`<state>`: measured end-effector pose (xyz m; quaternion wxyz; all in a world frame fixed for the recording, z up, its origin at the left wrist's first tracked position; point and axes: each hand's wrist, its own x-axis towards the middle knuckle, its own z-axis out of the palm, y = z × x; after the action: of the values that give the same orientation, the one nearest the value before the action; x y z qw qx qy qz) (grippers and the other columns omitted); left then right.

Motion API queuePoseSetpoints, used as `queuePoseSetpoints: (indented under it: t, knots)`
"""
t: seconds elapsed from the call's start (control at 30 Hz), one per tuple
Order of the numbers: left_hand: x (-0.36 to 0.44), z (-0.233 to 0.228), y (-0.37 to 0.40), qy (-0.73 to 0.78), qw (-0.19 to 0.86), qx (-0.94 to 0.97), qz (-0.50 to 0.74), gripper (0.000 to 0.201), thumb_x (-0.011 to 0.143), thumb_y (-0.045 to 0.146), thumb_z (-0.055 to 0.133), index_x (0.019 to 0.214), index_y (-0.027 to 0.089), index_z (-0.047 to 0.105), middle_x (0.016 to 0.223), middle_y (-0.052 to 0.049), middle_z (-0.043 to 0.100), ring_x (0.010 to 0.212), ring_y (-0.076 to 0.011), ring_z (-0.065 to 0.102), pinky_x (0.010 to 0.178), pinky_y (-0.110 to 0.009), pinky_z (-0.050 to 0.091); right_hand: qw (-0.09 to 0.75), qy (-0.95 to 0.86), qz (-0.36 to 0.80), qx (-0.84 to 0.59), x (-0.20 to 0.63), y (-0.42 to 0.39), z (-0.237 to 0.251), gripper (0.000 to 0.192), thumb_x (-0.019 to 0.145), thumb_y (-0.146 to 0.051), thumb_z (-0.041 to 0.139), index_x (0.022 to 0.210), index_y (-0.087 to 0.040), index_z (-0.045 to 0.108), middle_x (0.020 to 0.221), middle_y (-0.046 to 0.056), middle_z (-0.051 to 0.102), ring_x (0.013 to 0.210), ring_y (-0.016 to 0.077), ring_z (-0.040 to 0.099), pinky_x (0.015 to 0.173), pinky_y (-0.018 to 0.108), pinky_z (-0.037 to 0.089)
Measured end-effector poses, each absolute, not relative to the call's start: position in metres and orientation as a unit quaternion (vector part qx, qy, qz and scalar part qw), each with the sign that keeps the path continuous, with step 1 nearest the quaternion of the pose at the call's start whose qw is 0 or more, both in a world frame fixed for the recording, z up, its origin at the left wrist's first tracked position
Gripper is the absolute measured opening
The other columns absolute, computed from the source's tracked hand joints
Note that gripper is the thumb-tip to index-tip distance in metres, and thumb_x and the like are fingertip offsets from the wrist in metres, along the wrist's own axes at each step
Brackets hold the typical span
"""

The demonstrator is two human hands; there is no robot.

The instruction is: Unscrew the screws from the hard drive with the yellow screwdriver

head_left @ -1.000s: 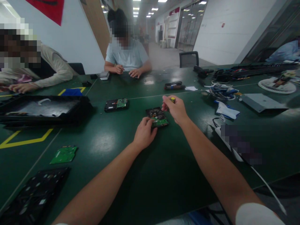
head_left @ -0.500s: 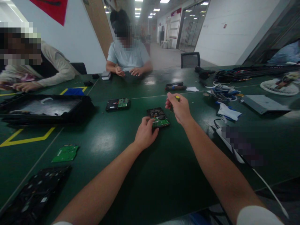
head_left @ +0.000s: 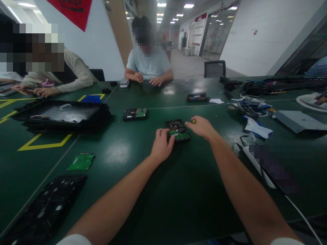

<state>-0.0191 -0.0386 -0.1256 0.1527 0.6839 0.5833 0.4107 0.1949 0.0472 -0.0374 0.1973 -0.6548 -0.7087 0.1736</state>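
A hard drive (head_left: 178,126) lies on the green table with its circuit board up, a green board at the near end and black metal beyond. My left hand (head_left: 161,145) grips its near left corner, fingers along the side and thumb at the front. Just right of the drive, my right hand (head_left: 201,127) is closed around a small screwdriver (head_left: 194,121). Only a bit of its yellow and black handle shows; the fingers hide the rest, and I cannot tell whether its tip touches the drive.
Another hard drive (head_left: 135,114) lies further left. A loose green circuit board (head_left: 81,161) and several black drives (head_left: 48,204) are at the near left, with a black tray (head_left: 63,114) behind. Gloves (head_left: 258,127), cables and a metal case (head_left: 301,120) lie right. Two people sit opposite.
My right hand has come down and turned flatter, close to the drive's right side. My left hand still holds the drive. The whole view has shifted slightly as my head turned left.
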Motion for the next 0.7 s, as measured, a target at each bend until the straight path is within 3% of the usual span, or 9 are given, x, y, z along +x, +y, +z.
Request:
queuePoseSetpoints:
  t: [0.13,0.27,0.37,0.47,0.57,0.7]
  knots:
    - [-0.021,-0.119,-0.047,0.593,0.132,0.667,0.431,0.034,0.104,0.034,0.058,0.135,0.020,0.058,0.135,-0.014,0.055,0.104,-0.0235,0.070,0.095,-0.046,0.062,0.091,-0.740,0.192,-0.639,0.173,0.034,-0.040,0.092,0.087,-0.083,0.060,0.137,-0.006,0.062,0.133,0.030,0.070,0.122,0.0448,0.069,0.097,0.048,0.056]
    - [-0.038,-0.100,-0.079,0.581,0.086,0.693,0.417,0.022,0.104,0.029,0.055,0.123,0.022,0.065,0.124,-0.011,0.064,0.113,-0.0262,0.068,0.102,-0.046,0.059,0.059,-0.756,0.180,-0.626,0.153,0.018,-0.041,0.107,0.083,-0.091,0.055,0.142,-0.003,0.056,0.135,0.033,0.067,0.124,0.0477,0.067,0.098,0.052,0.056]
    - [-0.069,-0.080,-0.123,0.608,0.030,0.710,0.353,0.023,0.104,0.035,0.056,0.122,0.026,0.068,0.129,-0.011,0.065,0.121,-0.0292,0.065,0.107,-0.049,0.056,0.054,-0.751,0.166,-0.637,0.144,0.009,-0.041,0.117,0.078,-0.096,0.055,0.148,-0.002,0.051,0.140,0.034,0.063,0.129,0.0495,0.064,0.103,0.056,0.054]
    - [-0.115,-0.069,-0.176,0.724,-0.076,0.649,0.222,0.042,0.101,0.050,0.056,0.132,0.024,0.068,0.150,-0.016,0.054,0.140,-0.0425,0.050,0.115,-0.063,0.045,0.051,-0.750,0.156,-0.640,0.138,0.004,-0.040,0.128,0.075,-0.096,0.059,0.157,0.000,0.040,0.146,0.037,0.058,0.134,0.0509,0.059,0.105,0.058,0.053]
    - [-0.168,-0.074,-0.223,0.844,-0.098,0.522,0.074,0.078,0.091,0.072,0.058,0.153,0.025,0.055,0.163,-0.021,0.038,0.147,-0.0581,0.034,0.110,-0.076,0.039,0.038,-0.751,0.139,-0.645,0.134,0.001,-0.041,0.140,0.073,-0.091,0.067,0.167,0.002,0.020,0.152,0.039,0.051,0.139,0.0514,0.055,0.108,0.058,0.052]
    - [-0.226,-0.096,-0.262,0.911,-0.114,0.397,-0.014,0.107,0.081,0.091,0.050,0.165,0.026,0.037,0.164,-0.024,0.037,0.150,-0.0605,0.030,0.114,-0.076,0.031,0.018,-0.753,0.126,-0.645,0.130,0.002,-0.044,0.135,0.079,-0.079,0.071,0.169,0.001,0.010,0.154,0.037,0.050,0.140,0.0508,0.053,0.107,0.058,0.053]
